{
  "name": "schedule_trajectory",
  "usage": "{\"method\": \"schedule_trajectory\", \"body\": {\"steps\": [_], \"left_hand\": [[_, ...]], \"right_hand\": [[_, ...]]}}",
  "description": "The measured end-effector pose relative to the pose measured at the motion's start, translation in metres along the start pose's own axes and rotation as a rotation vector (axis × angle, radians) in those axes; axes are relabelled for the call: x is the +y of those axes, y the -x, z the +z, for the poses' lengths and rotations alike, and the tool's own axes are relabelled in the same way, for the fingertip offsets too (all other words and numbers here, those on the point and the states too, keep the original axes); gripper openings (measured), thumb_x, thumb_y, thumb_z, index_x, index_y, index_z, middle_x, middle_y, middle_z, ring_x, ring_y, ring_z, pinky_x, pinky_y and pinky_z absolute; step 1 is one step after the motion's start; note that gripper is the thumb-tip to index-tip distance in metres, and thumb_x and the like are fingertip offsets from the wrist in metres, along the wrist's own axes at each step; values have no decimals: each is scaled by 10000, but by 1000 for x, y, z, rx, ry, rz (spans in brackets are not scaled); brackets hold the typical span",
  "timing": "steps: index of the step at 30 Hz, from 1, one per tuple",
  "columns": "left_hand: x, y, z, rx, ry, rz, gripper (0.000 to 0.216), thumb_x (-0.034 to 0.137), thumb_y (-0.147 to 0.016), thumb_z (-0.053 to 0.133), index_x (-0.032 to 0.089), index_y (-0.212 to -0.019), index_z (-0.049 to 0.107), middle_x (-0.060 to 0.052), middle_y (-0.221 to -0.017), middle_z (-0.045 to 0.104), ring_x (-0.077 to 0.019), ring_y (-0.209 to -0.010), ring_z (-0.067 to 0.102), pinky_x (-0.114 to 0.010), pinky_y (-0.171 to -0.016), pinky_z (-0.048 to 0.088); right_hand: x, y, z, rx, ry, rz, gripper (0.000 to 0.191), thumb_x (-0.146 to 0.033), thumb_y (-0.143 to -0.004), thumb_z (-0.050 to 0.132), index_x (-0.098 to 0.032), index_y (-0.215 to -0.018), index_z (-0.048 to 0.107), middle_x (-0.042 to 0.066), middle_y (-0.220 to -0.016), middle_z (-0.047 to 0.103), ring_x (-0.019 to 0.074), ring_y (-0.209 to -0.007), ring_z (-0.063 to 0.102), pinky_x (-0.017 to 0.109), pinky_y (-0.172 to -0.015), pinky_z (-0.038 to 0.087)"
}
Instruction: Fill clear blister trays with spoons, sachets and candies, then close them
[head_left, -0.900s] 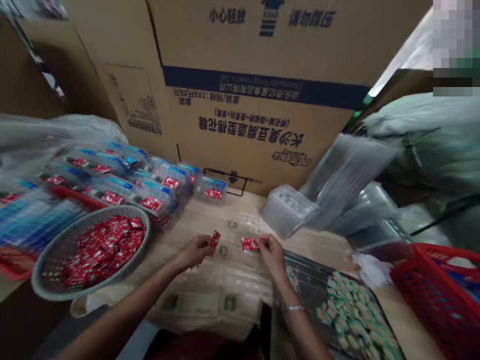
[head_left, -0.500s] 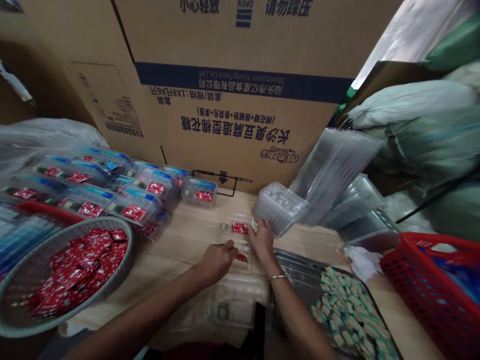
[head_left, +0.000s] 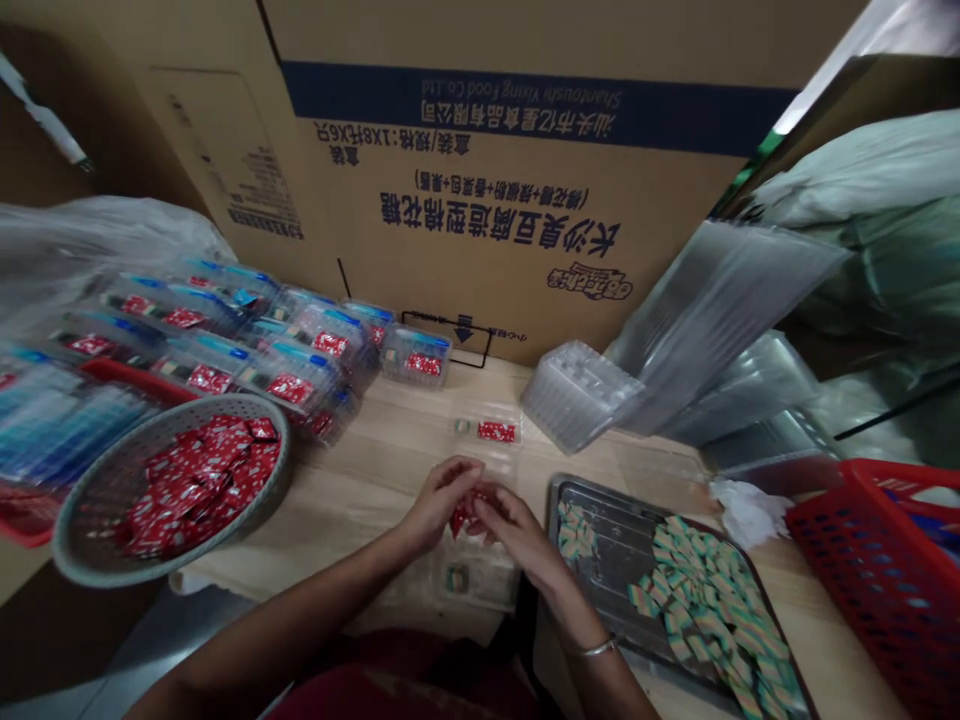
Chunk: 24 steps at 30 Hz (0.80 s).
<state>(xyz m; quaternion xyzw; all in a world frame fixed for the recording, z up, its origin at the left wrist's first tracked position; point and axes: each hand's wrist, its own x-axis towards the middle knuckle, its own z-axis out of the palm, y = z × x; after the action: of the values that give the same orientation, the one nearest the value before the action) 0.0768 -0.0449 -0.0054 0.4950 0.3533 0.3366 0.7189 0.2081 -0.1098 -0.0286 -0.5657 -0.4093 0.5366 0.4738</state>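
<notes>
Right, I see left hand (head_left: 439, 495) and right hand (head_left: 517, 535) touching mid-table over the tray (head_left: 491, 587), both pinching one sachet (head_left: 459, 520) between them, its long axis hidden.

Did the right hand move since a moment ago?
Yes. The right hand pulled back from the clear tray stack toward the person, meeting the left hand at a red packet.

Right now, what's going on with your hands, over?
Left hand and right hand meet, both pinching red sachets. Clear tray beneath them, one placed sachet at its far end. Metal tray of striped sweets beside right wrist.
</notes>
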Motion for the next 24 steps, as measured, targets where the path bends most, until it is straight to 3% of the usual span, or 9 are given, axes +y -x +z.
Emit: {"method": "schedule_trajectory", "body": {"steps": [2,4,8,10,13,16,18,20,24], "left_hand": [[-5,8,8,-13,205,-18,397,331,-596,769,167,-916,601,24,-714,587,-91,-590,523,-204,-577,422],[-11,17,16,-85,266,-12,472,226,-526,805,176,-951,605,14,-783,604,-88,-625,525,-200,-592,427],[-21,38,29,-283,209,-15,515,217,-597,789,186,-1065,576,11,-784,581,-90,-638,518,-207,-603,428],[-27,47,34,-314,133,12,560,232,-635,775,206,-1139,534,19,-768,568,-105,-670,533,-224,-638,439],[-37,58,40,-213,-41,76,626,228,-603,793,234,-1166,518,-18,-948,570,-137,-800,554,-245,-687,454],[-44,63,43,-223,-98,-19,614,211,-545,805,206,-1097,535,-13,-957,553,-109,-697,545,-232,-608,444],[-46,64,43,-246,-56,-75,556,211,-539,797,178,-1033,543,19,-827,554,-92,-622,526,-227,-583,430],[-45,63,42,-189,-11,-60,485,220,-544,790,167,-965,557,34,-742,550,-97,-623,526,-226,-595,424],[-44,58,36,-75,24,-37,342,249,-566,763,157,-845,589,26,-715,559,-88,-608,504,-215,-583,406]], "right_hand": [[-1,14,10,-11,-187,98,498,-568,-713,659,-221,-1067,619,13,-821,674,132,-596,614,219,-497,414],[-1,29,10,67,-290,137,503,-549,-659,721,-231,-1040,643,8,-846,678,100,-558,573,213,-501,420],[3,60,-2,170,-355,163,445,-521,-612,771,-210,-921,692,23,-842,683,109,-581,561,225,-510,445],[8,74,-7,242,-342,138,425,-520,-604,778,-195,-865,697,22,-789,678,119,-600,569,225,-517,449],[17,92,-11,404,-290,72,425,-525,-569,796,-192,-806,680,2,-683,653,122,-577,560,232,-533,453],[23,106,-10,472,-214,7,419,-535,-587,778,-200,-812,663,-7,-662,634,135,-586,561,261,-582,471],[24,112,-8,436,-122,-39,403,-533,-632,746,-202,-845,661,12,-740,652,158,-671,584,276,-646,480],[23,115,-4,362,-8,-75,387,-527,-687,702,-198,-888,659,30,-807,662,176,-741,589,280,-689,472],[25,107,-2,267,121,-79,397,-537,-782,585,-175,-934,645,39,-772,655,180,-699,568,276,-650,444]]}}
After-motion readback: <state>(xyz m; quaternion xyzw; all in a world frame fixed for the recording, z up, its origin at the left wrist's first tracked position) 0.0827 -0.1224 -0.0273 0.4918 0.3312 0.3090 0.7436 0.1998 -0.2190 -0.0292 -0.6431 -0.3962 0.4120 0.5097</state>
